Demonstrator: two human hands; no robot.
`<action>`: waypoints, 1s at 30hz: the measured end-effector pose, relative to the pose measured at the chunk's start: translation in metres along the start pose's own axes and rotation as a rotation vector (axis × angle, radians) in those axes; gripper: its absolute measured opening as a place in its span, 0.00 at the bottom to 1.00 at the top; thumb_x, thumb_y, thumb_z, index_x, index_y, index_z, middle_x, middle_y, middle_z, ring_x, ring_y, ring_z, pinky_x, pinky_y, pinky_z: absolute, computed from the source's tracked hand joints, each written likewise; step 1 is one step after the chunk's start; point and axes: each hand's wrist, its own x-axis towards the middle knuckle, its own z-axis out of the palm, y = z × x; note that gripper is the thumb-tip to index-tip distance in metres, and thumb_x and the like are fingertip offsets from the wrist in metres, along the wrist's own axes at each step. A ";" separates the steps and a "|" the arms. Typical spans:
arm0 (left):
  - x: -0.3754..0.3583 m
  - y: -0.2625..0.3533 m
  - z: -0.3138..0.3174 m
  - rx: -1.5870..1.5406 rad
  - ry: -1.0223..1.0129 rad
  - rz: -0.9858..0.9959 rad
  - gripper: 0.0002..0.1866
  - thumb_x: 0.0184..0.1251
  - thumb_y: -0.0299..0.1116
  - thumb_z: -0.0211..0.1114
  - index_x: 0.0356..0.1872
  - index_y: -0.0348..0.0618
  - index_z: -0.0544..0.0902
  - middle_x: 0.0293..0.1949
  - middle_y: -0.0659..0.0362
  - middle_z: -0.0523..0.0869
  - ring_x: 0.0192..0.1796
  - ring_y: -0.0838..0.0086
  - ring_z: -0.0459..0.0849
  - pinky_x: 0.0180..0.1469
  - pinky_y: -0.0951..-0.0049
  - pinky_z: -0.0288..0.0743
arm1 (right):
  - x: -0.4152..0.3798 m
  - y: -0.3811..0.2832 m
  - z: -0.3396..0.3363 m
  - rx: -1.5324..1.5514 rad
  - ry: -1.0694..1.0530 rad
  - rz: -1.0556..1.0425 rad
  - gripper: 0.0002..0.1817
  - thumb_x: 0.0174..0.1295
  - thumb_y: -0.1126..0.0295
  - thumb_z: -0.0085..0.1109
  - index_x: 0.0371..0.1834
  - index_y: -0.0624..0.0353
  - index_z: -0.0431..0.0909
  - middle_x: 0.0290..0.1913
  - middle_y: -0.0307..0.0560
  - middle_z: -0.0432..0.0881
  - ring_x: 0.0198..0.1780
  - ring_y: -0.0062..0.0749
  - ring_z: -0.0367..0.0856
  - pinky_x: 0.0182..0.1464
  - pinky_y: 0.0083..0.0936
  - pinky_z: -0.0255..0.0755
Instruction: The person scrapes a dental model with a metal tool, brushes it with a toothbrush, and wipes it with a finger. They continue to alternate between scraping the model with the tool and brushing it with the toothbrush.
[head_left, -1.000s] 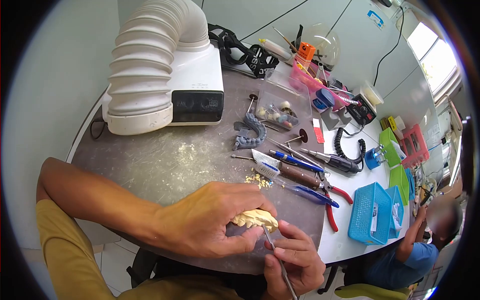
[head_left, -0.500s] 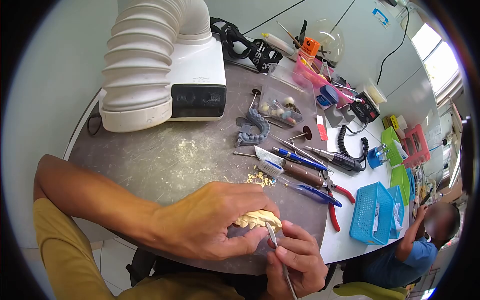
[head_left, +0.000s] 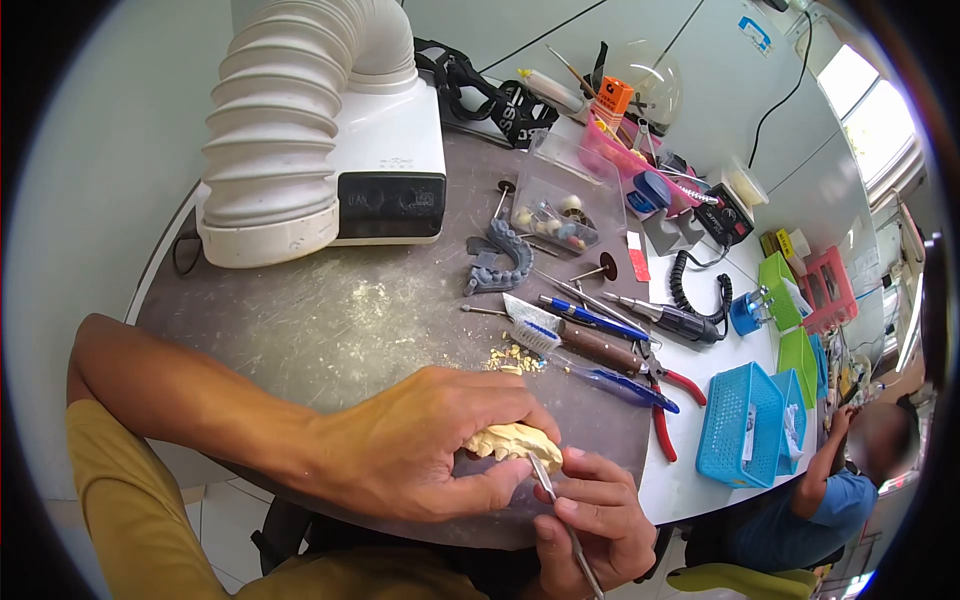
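Note:
My left hand [head_left: 440,440] is closed around a cream plaster dental model [head_left: 515,441], its row of teeth turned down toward me. Between the thumb and fingers of my right hand [head_left: 600,520] is a slim metal carving knife [head_left: 563,520]. The blade's tip touches the lower right part of the model, close to my left thumb. Cream plaster chips [head_left: 512,358] lie on the bench just beyond my left hand. Farther back rests a grey dental arch model [head_left: 502,260].
Beyond my hands lie a toothbrush [head_left: 535,330], red-handled pliers [head_left: 664,420], a handpiece [head_left: 680,320] and a clear box [head_left: 570,190]. A white extractor hose [head_left: 270,150] overhangs the left. Blue baskets [head_left: 740,425] stand at right, near a seated person [head_left: 815,510].
The carving knife's tip has shifted slightly left and down on the dental model, and my right hand has moved a little with it. My left hand keeps its hold.

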 end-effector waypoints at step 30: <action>0.001 -0.002 0.001 -0.029 -0.022 0.019 0.17 0.69 0.32 0.66 0.57 0.42 0.85 0.42 0.52 0.86 0.41 0.61 0.86 0.44 0.64 0.79 | -0.003 0.003 0.002 0.056 0.084 0.005 0.14 0.53 0.77 0.81 0.40 0.59 0.86 0.37 0.50 0.93 0.50 0.53 0.92 0.52 0.38 0.87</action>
